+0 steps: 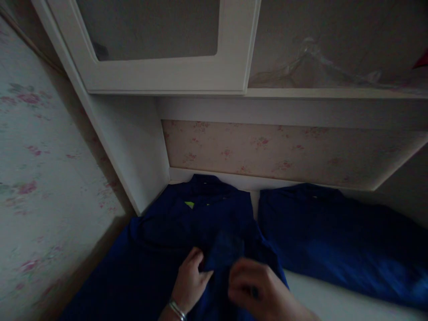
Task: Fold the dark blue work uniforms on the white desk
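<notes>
Head view: a dark-blue collared cloth garment (174, 232) lies across the white worktop (327, 292), likely light, limp, best pinched by its edges; left hand (190, 281) pinches a fold, blurred right hand (256, 285) half-curls, hold unclear.

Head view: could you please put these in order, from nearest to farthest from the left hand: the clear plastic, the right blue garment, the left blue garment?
1. Left blue garment: directly beneath the left hand.
2. Right blue garment: off to the right.
3. Clear plastic: farthest, up on the shelf, upper right.
</notes>
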`<state>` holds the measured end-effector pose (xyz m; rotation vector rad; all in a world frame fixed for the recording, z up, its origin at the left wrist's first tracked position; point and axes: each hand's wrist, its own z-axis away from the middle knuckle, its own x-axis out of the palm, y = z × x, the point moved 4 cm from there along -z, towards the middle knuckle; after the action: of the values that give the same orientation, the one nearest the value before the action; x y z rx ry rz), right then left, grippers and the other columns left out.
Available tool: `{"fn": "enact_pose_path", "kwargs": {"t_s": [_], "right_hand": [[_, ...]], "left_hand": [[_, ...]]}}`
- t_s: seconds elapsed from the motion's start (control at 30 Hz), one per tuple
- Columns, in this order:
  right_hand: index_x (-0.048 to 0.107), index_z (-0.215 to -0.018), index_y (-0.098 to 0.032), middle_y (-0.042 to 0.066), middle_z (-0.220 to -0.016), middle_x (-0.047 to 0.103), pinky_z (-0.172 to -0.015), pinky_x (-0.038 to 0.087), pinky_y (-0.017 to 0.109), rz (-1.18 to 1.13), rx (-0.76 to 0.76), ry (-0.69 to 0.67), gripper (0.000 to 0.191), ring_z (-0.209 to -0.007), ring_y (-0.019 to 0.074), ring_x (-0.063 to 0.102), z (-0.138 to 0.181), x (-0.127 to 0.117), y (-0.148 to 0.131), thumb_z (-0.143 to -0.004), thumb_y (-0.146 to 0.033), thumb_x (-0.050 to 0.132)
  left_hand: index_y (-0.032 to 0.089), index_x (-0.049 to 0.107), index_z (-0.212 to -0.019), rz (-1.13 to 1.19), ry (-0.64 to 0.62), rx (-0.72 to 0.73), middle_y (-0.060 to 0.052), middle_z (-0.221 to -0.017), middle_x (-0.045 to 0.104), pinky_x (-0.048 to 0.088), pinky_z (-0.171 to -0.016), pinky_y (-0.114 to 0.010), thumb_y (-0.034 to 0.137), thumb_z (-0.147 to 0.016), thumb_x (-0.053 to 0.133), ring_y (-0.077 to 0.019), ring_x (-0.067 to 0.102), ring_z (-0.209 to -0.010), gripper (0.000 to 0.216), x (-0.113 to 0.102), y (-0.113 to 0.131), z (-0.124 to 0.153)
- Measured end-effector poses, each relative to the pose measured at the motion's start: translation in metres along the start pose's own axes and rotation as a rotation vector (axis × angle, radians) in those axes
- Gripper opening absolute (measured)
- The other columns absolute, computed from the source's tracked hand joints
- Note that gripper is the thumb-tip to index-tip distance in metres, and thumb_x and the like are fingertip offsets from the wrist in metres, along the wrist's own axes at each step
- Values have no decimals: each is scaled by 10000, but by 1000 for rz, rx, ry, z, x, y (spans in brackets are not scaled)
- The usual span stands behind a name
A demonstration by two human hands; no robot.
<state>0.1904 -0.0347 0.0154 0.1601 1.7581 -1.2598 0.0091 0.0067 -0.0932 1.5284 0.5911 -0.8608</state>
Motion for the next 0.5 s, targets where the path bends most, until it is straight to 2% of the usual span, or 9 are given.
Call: {"fn": "enact_pose_path", "kwargs": {"t_s": [0.07,0.1,0.13,0.17,0.23,0.3,0.37,0.4,0.5], "right_hand": [[640,-913,-209,27,-980,633,-747,509,235,-42,102,210,280,-827,121,629,-50,-12,13,-979,-375,425],[629,-1016,-209,37,-1054,625,-759,514,255,-22,140,246,246,-823,129,636,-74,-9,19,-960,-375,457],[597,-1127,-215,53,-1149,605,-780,523,291,24,158,223,288,-837,151,648,-98,1,24,-921,-400,516],[568,-1200,-213,84,-1219,584,-795,533,351,62,163,181,415,-869,200,659,-118,15,28,-853,-438,604],[569,-1214,-169,166,-1249,576,-793,532,496,124,164,102,603,-943,338,655,-149,50,33,-713,-461,734],[621,-1101,-129,208,-1156,621,-769,512,574,148,159,80,459,-986,419,631,-165,81,35,-736,-394,711],[638,-988,-142,180,-1048,664,-769,510,556,140,150,93,224,-973,387,644,-170,99,37,-837,-298,585],[634,-952,-160,150,-1004,677,-766,516,521,120,146,110,174,-934,347,660,-170,100,37,-869,-275,533],[601,-866,-202,61,-926,678,-757,520,391,9,149,224,172,-814,230,666,-157,74,40,-905,-338,503]], "left_hand": [[248,627,-929,16,-74,31,-27,-1032,674,457,-894,-241,186,-785,582,-179,640,-1002,162,2,15,11],[253,634,-935,7,-119,22,-18,-1031,682,464,-875,-248,175,-773,571,-179,652,-972,190,4,21,15],[254,637,-958,-8,-167,5,-19,-1045,685,471,-861,-259,174,-772,554,-184,659,-960,219,8,26,19],[250,634,-999,-20,-216,-26,-28,-1080,683,475,-860,-270,184,-775,539,-194,662,-971,253,13,29,23],[218,581,-1185,-40,-305,-117,-73,-1258,632,470,-912,-298,220,-774,537,-225,642,-1073,414,25,27,27],[127,416,-1392,-57,-362,-196,-147,-1455,477,442,-989,-330,245,-766,548,-263,576,-1205,651,37,17,29],[68,312,-1459,-73,-398,-221,-177,-1526,367,429,-1019,-337,237,-756,548,-275,528,-1266,761,46,7,29],[63,320,-1459,-75,-404,-202,-175,-1526,367,417,-1034,-327,227,-762,535,-265,508,-1288,747,48,4,29],[124,474,-1382,-28,-351,-132,-133,-1461,479,354,-1091,-290,216,-787,496,-223,484,-1312,602,42,4,26]]}}
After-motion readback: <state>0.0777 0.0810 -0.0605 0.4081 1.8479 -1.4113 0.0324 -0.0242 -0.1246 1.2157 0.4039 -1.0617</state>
